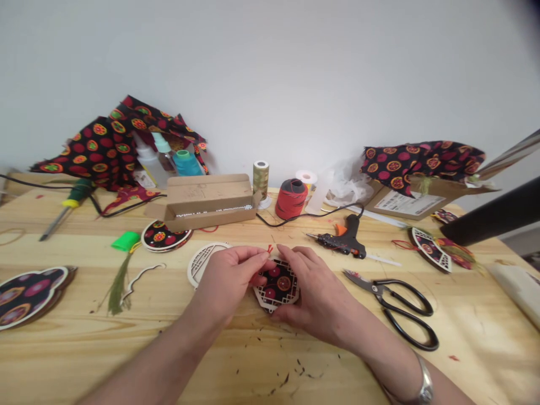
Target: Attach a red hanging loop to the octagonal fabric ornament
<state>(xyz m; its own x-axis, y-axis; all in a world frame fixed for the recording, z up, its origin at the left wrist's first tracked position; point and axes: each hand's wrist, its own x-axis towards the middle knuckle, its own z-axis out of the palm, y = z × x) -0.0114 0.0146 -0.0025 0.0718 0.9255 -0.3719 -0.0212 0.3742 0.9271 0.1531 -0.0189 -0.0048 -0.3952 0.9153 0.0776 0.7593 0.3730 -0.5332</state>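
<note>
Pine bench (459, 360), white wall behind. Rear edge: two bunched lengths of black-and-red print fabric (109, 146), two thread spools (291, 198). Front middle: two hands, palms down, fingers curled inward, closed around one lattice-fronted hexagonal ornament (278, 284). Left hand (225, 281) at its upper left, fingertips beside red cord (270, 248); right hand (314, 292) along its right side. Right of hands: one pair black-handled scissors (382, 289), one glue gun (343, 242). One fretwork frame (202, 261) just beside left hand.

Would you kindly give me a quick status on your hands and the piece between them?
Left hand at red cord atop lattice-framed fabric ornament. Right hand clasping ornament. Black-handled scissors off to right.
</note>
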